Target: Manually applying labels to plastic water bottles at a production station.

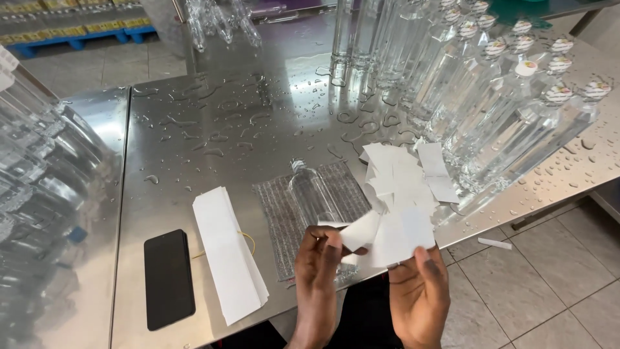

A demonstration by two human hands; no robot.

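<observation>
Left hand (321, 255): pinching curled white label (359, 232) | Right hand (420, 291): gripping white backing sheet (403, 236) from below | Label: near table edge, long axis left-right, free end pointing left | Clear bottle (311, 194): lying on grey mat (284, 216), cap pointing far | Label stack (229, 255): left, beside black phone (169, 279)

- You stand in a bottling workroom: a wet steel table (213, 123) crowded with capped clear bottles (516, 110).
- Blue pallets (77, 40) of stock sit behind, over a tiled floor (549, 284).
</observation>
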